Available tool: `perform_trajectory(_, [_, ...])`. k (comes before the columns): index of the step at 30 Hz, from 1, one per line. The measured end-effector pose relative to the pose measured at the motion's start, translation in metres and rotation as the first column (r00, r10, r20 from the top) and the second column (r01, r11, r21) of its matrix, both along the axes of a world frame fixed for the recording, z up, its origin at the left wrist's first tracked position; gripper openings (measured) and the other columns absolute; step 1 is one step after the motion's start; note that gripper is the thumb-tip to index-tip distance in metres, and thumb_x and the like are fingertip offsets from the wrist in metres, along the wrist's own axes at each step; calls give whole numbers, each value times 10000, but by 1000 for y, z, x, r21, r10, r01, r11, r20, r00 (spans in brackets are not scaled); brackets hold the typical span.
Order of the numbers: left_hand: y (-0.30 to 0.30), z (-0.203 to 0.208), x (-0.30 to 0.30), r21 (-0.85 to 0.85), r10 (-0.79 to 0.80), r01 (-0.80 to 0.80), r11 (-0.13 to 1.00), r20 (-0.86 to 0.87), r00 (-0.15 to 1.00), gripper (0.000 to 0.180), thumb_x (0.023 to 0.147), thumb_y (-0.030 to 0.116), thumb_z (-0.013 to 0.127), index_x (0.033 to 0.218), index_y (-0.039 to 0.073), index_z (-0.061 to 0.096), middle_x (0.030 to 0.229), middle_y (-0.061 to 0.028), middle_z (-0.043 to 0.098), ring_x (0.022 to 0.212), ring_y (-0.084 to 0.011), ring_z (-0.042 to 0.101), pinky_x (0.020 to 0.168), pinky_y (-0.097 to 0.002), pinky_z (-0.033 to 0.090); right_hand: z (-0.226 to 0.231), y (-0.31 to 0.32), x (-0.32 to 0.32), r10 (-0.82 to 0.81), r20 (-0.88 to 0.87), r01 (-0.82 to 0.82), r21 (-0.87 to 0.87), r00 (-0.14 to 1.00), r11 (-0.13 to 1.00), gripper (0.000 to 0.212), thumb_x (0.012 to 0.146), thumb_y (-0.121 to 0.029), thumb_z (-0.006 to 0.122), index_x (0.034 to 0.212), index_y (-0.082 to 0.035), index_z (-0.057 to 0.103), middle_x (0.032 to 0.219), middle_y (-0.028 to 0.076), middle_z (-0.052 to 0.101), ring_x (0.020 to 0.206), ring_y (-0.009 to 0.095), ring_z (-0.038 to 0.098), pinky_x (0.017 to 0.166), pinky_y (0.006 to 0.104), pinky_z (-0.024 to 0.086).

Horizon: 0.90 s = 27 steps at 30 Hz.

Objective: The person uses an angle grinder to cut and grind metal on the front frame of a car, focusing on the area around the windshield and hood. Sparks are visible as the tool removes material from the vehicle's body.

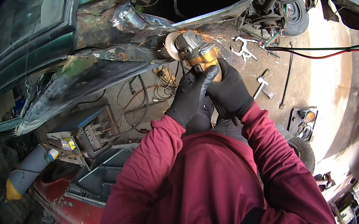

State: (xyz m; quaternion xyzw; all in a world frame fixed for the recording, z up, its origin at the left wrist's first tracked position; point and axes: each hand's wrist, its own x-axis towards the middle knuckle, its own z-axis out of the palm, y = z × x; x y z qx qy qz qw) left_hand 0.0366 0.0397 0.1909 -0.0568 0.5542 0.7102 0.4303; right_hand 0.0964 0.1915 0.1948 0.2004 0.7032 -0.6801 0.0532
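Note:
An angle grinder [198, 50] with a grey head and yellow-orange body is gripped in both my black-gloved hands. My left hand [191, 92] closes on the left side of its body, thumb laid along it. On the other side, my right hand [231, 89] wraps round the rear of the body. The grinding disc [173, 46] meets the lower edge of a rusty, partly stripped car body [130, 40]. Orange sparks [211, 36] spray out to the right of the grinder's head. The exact contact point is hidden by the disc and head.
Cables and hoses [132, 96] loop over the floor at left, beside a box-shaped machine [93, 130] and a grey gas cylinder [25, 176]. Locking clamps [243, 50], a hammer [263, 85] and a long bar [287, 76] lie at right. Red and green hoses [334, 51] cross there.

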Motion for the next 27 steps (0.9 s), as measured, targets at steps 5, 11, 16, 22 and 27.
perform_trajectory(5, [-3, -3, -2, -32, -35, 35, 999, -12, 999, 538, 1159, 451, 722, 1477, 18, 713, 1258, -9, 738, 1114, -105, 648, 1003, -314, 522, -2, 0, 0, 7, -33, -6, 10, 999, 1000, 733, 919, -295, 888, 1526, 17, 619, 1308, 225, 783, 1179, 307, 763, 1030, 438, 600])
perform_trajectory(11, [0, 2, -1, -21, -21, 22, 1000, 22, 1000, 521, 1168, 458, 709, 1447, 19, 727, 1212, -7, 734, 1074, -69, 640, 947, -280, 523, 1, 1, -1, 12, -58, -10, 36, 998, 999, 743, 932, -290, 887, 1549, 16, 608, 1294, 219, 793, 1146, 301, 776, 1010, 442, 611])
perform_trajectory(16, [-1, 6, -7, -141, -100, 108, 984, 64, 993, 500, 1171, 457, 704, 1405, 17, 749, 1179, -4, 730, 1042, -61, 639, 923, -276, 528, 1, 5, -3, 31, 26, -31, -17, 999, 999, 737, 933, -270, 882, 1548, 31, 611, 1272, 213, 804, 1145, 283, 781, 1000, 433, 616])
perform_trajectory(22, [-1, -2, -5, -144, -98, 93, 985, -26, 995, 539, 1157, 484, 718, 1412, 10, 748, 1211, -19, 742, 1052, -81, 644, 940, -289, 533, -4, 2, -1, 7, -64, -6, 20, 998, 1000, 740, 920, -238, 886, 1540, 53, 606, 1243, 193, 800, 1089, 226, 773, 961, 399, 628])
perform_trajectory(27, [2, -3, -1, -19, -13, 12, 1000, -46, 999, 554, 1149, 489, 728, 1435, 14, 741, 1241, -21, 748, 1079, -97, 643, 983, -304, 525, -3, 1, -2, -19, -51, 18, -34, 999, 999, 711, 915, -230, 896, 1509, 50, 625, 1220, 191, 801, 1020, 221, 790, 893, 393, 644])
